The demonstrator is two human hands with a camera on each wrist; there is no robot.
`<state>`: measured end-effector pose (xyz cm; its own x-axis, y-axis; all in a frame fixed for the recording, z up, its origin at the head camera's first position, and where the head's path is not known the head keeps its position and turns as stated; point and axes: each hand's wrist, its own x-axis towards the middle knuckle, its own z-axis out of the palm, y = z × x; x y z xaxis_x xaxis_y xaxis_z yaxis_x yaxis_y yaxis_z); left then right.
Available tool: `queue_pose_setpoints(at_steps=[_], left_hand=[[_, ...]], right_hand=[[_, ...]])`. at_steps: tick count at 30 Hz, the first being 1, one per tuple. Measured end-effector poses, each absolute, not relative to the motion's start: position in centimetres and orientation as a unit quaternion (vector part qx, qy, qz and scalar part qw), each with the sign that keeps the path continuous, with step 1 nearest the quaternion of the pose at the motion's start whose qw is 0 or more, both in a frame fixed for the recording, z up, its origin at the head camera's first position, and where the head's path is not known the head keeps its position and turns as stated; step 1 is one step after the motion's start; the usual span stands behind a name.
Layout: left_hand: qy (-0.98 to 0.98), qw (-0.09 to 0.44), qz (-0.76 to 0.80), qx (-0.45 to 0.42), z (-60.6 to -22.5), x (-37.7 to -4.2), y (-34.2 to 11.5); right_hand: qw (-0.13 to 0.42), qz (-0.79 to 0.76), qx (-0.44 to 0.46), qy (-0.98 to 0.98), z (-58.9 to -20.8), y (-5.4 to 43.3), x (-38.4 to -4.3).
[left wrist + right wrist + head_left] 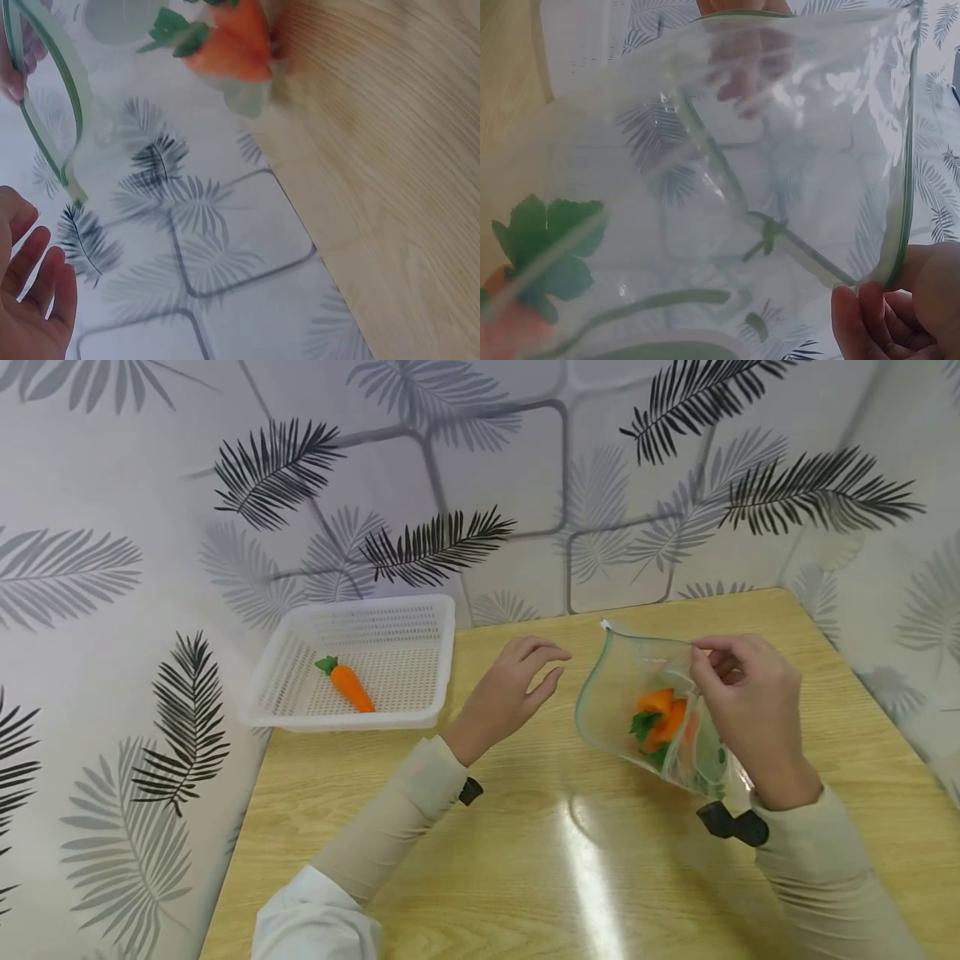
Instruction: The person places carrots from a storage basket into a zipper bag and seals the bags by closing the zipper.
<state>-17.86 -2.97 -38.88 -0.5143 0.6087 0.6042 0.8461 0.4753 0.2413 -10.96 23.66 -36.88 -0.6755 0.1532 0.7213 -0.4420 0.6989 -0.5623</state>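
My right hand [750, 693] pinches the top edge of a clear zip bag [611, 693] with green trim and holds it up over the table. Inside the bag lie orange carrots [660, 714] with green leaves, blurred by the plastic. The right wrist view shows thumb and fingers of the right hand [900, 322] on the bag's green rim. My left hand [513, 693] is in the air left of the bag, fingers loosely bent, with nothing in it. In the left wrist view a gap separates the left hand [34, 285] from the bag's green edge [67, 82].
A white plastic basket [442, 693] stands at the table's back left, holding one orange carrot [351, 687] with a green top. The wooden table [480, 860] meets leaf-patterned wall covering [517, 460] at its back and sides.
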Motion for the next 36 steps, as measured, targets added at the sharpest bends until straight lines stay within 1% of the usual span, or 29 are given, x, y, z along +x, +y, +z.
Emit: queue_pose_setpoints(at_steps=[7,11,14,21,26,31,36], left_hand=[[-0.853,0.223,-0.279,-0.38,-39.1,-18.6,-7.2],[-0.867,0.231,-0.276,-0.343,-39.4,-19.4,-10.5],[-0.882,0.227,-0.278,-0.305,-39.9,-20.1,-13.1],[-0.915,0.185,-0.302,-0.193,-42.2,-22.2,-19.0],[-0.932,0.137,-0.309,-0.129,-43.7,-23.2,-22.7],[-0.942,0.094,-0.315,-0.071,-44.3,-24.1,-25.5],[-0.952,0.051,-0.301,-0.026,-44.8,-25.2,-27.3]], right_hand=[[0.425,0.393,0.077,-0.812,-36.7,23.9,-11.3],[0.439,0.402,0.067,-0.801,-36.6,24.0,-11.4],[0.443,0.404,0.064,-0.798,-36.6,24.2,-11.5],[0.445,0.404,0.068,-0.796,-36.9,24.4,-11.5],[0.44,0.402,0.08,-0.799,-37.1,24.5,-11.4],[0.432,0.409,0.081,-0.8,-37.2,24.4,-11.2],[0.422,0.412,0.084,-0.803,-37.3,24.4,-11.0]])
